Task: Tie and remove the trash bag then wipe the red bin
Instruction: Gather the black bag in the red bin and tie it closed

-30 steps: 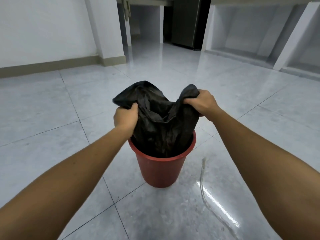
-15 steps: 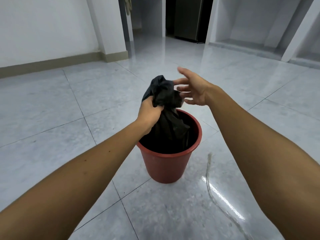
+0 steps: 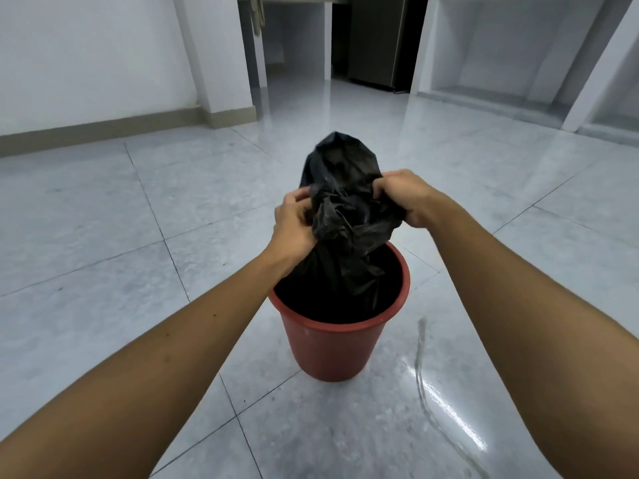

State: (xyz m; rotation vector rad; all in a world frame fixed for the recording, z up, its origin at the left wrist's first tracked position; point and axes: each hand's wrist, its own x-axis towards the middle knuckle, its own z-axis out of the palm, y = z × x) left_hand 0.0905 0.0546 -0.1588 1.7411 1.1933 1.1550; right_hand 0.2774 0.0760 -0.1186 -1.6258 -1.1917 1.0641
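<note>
A red plastic bin (image 3: pixel 332 350) stands upright on the tiled floor in the middle of the head view. A black trash bag (image 3: pixel 340 188) rises out of it, its top gathered into a bunched neck above the rim. My left hand (image 3: pixel 292 224) grips the neck from the left. My right hand (image 3: pixel 406 195) grips it from the right, at about the same height. The bag's lower part is still inside the bin and mostly hidden in shadow.
Glossy grey floor tiles (image 3: pixel 103 236) surround the bin. A thin streak of water (image 3: pixel 420 371) runs across the floor to the bin's right. White walls and pillars (image 3: pixel 221 57) stand at the back, with a dark doorway (image 3: pixel 373 39) beyond.
The bag's two held corners were brought together into one bunch. My right hand let go, opened, then closed again on the gathered neck beside my left hand.
</note>
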